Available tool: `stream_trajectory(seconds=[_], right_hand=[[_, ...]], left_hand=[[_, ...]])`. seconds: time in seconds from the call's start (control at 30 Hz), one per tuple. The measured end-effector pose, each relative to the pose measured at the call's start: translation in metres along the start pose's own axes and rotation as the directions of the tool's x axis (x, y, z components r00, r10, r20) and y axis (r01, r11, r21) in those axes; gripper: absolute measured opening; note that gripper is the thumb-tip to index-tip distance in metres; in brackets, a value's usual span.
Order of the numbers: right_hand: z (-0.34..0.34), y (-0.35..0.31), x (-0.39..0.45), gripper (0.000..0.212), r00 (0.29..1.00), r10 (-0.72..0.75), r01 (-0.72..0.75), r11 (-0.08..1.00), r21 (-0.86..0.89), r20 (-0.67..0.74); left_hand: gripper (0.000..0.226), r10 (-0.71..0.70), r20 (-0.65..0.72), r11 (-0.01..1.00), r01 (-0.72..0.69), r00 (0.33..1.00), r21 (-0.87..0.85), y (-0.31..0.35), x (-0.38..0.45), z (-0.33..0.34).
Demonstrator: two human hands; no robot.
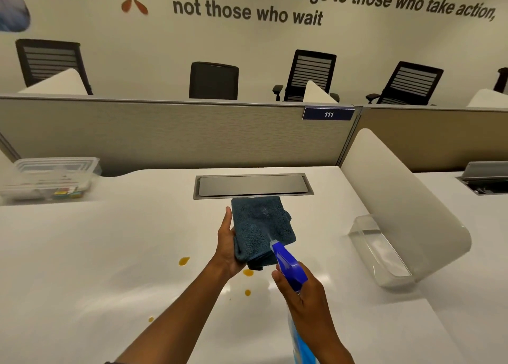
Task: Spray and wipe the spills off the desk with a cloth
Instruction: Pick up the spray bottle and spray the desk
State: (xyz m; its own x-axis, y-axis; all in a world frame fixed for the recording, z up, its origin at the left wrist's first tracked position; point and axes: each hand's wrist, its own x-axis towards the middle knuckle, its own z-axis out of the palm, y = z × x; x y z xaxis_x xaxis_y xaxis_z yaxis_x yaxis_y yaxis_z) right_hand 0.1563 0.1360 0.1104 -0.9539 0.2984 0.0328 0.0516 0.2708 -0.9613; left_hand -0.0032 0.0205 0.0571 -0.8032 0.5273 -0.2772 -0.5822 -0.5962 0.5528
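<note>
My left hand (226, 249) holds a folded dark blue cloth (261, 227) up above the white desk (96, 253). My right hand (305, 295) grips a spray bottle (290, 266) with a blue trigger head, its nozzle aimed at the cloth from just below it; a faint mist shows on the cloth. Orange spills lie on the desk: one drop (183, 260) left of my left wrist, one (248, 272) under the cloth's lower edge, and a smaller one (247, 292) nearer me. A tiny spot (151, 319) lies further left and close to me.
A grey cable hatch (253, 185) sits in the desk behind the cloth. A clear plastic bin (52, 178) stands at the back left. A white curved divider (401, 207) on a clear base bounds the right side. A partition panel (165, 133) closes the back.
</note>
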Motion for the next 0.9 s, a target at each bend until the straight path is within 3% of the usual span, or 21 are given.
stream_trajectory(seconds=[0.23, 0.47, 0.7, 0.8, 0.9], right_hand=[[-0.001, 0.011, -0.002, 0.014, 0.996, 0.022, -0.021, 1.0, 0.013, -0.087], [-0.028, 0.043, -0.002, 0.03, 0.983, 0.123, -0.117, 0.992, 0.051, -0.137], [-0.087, 0.069, 0.002, 0.022, 0.918, 0.138, -0.084, 0.984, 0.159, -0.371], [-0.113, 0.081, 0.006, 0.033, 0.871, 0.142, -0.068, 0.983, 0.171, -0.47], [-0.136, 0.09, 0.01, 0.061, 0.829, 0.129, -0.07, 0.989, 0.128, -0.544]], left_hand=[[0.082, -0.038, -0.007, 0.999, 0.038, 0.999, -0.003, -0.009, 0.0, 0.008], [0.081, -0.096, -0.005, 0.995, 0.096, 0.995, 0.015, -0.022, 0.007, 0.014], [0.083, -0.156, 0.048, 0.987, 0.157, 0.987, -0.02, -0.04, 0.014, 0.016], [0.081, -0.169, 0.069, 0.984, 0.172, 0.983, -0.04, -0.048, 0.016, 0.019], [0.081, -0.184, 0.078, 0.982, 0.187, 0.98, -0.039, -0.054, 0.017, 0.024]])
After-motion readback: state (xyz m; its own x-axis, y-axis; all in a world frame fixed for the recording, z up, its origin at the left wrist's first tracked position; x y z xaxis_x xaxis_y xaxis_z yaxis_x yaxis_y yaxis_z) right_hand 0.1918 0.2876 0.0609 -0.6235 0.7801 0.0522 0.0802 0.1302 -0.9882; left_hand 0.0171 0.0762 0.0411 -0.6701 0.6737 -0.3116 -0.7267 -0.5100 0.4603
